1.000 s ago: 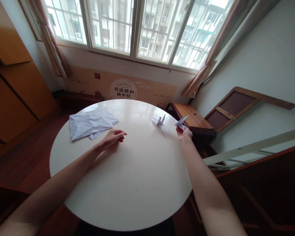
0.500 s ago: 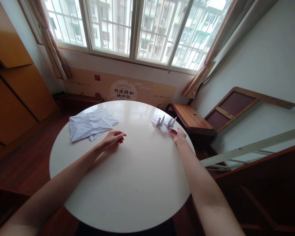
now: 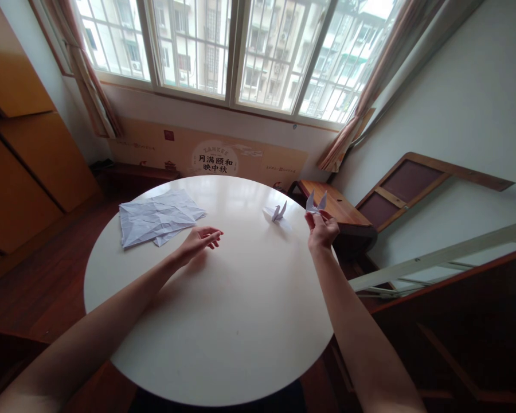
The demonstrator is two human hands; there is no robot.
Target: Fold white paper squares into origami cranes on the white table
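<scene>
My right hand is raised over the round white table's right rim, fingers pinched on a small folded white paper crane that points upward. A second folded paper crane stands on the table just left of it. My left hand rests on the table near the middle, fingers loosely curled and apart, holding nothing. A pile of creased white paper sheets lies on the table to the left of that hand.
A low wooden bench stands beyond the table's right edge, with a wooden frame leaning on the wall. Orange cabinets line the left. A barred window and a printed board are behind the table.
My right hand set the crane down beside the other one half a second ago, then lifted it up and to the right again. My left hand stayed put.
</scene>
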